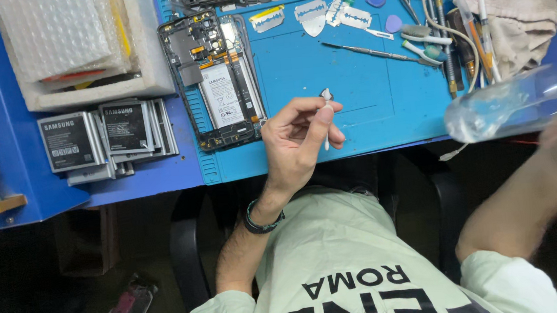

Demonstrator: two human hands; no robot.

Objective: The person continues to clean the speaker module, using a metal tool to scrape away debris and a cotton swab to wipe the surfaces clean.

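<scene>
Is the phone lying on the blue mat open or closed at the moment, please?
Open: the phone lies on the blue mat with its back cover off, battery and internal parts exposed.

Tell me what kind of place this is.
Most likely a phone repair bench: an opened phone with its battery exposed lies on a blue work mat, beside a stack of spare batteries and small hand tools.

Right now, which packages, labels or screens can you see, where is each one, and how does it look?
Battery label: white rectangle inside the opened phone on the blue mat.
Loose batteries: dark grey rectangles with labels, piled left of the mat.
Bubble-wrap package: clear, in a white foam tray, top left.
No lit screen.
</scene>
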